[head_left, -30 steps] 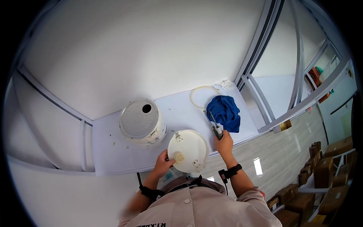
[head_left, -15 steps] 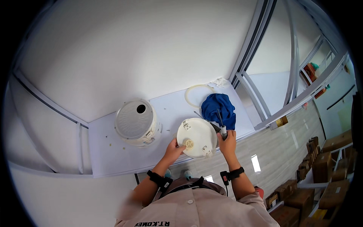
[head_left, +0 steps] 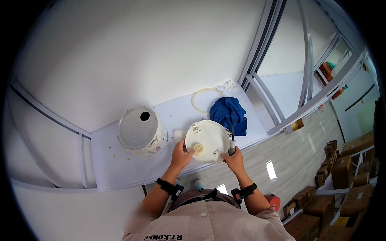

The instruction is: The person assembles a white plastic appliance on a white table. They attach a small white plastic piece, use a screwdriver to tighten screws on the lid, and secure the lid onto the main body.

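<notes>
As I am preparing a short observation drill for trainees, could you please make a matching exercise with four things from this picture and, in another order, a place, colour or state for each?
Things:
1. round white cover
2. long-shafted tool
3. cloth
4. white drum

Descriptions:
A. has a round dark hole in its top
B. between the left hand and the right hand
C. blue and bunched up
D. gripped in the right hand only

Pairs: 1-B; 2-D; 3-C; 4-A
</notes>
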